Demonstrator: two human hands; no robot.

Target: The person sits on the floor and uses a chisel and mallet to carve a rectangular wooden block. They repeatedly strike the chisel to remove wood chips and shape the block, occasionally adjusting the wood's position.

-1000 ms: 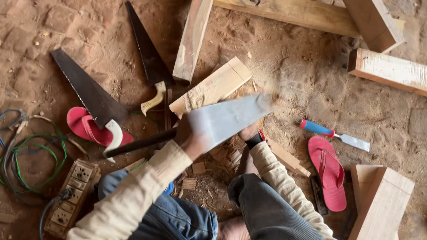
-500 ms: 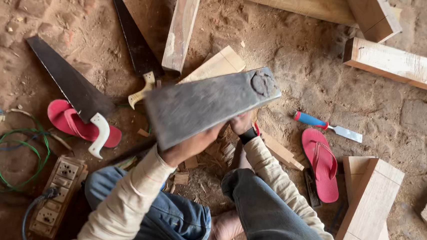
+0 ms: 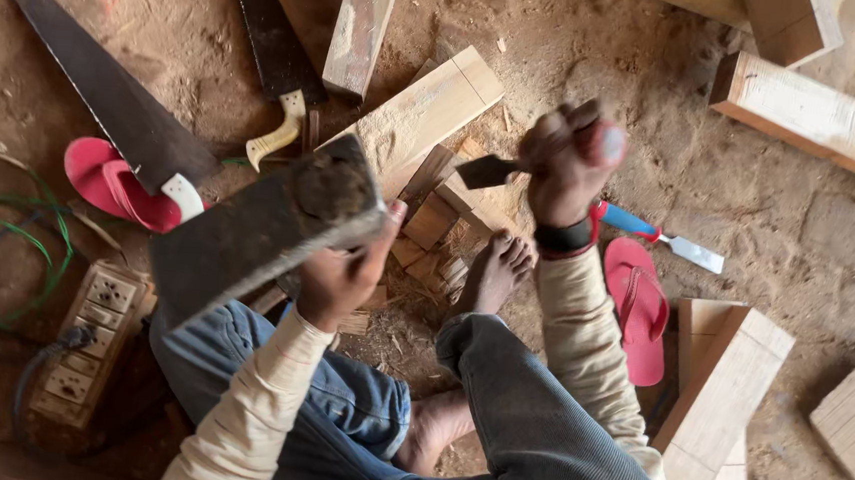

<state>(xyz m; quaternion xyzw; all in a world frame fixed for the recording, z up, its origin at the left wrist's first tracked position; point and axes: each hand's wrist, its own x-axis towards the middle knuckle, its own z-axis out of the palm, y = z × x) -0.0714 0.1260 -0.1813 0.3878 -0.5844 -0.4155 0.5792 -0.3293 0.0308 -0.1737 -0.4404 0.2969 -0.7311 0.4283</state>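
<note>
Ground: sandy earth floor (image 3: 770, 224), strewn with chips and offcuts; the person sits low on it, knees drawn up, so the work lies between the legs.
Long timbers: pale beam (image 3: 827, 118) at upper right, well apart from the hands.
Saws: two handsaws, one (image 3: 106, 97) lying over a red sandal (image 3: 115, 183), another (image 3: 271, 39) just beside a plank.
Work board: light plank (image 3: 421, 114) resting on the ground ahead of the bare foot (image 3: 496, 270), seemingly braced by it.
Left hand: left hand (image 3: 340, 274) closed tight round the lower end of a heavy dark wooden block (image 3: 258, 228), raised mallet-fashion.
Right hand: right hand (image 3: 573, 160) fisted fully round a chisel (image 3: 487, 171), blade aimed down toward the plank and offcuts.
Spare tool: blue-handled chisel (image 3: 658, 236), near the right wrist.
</note>
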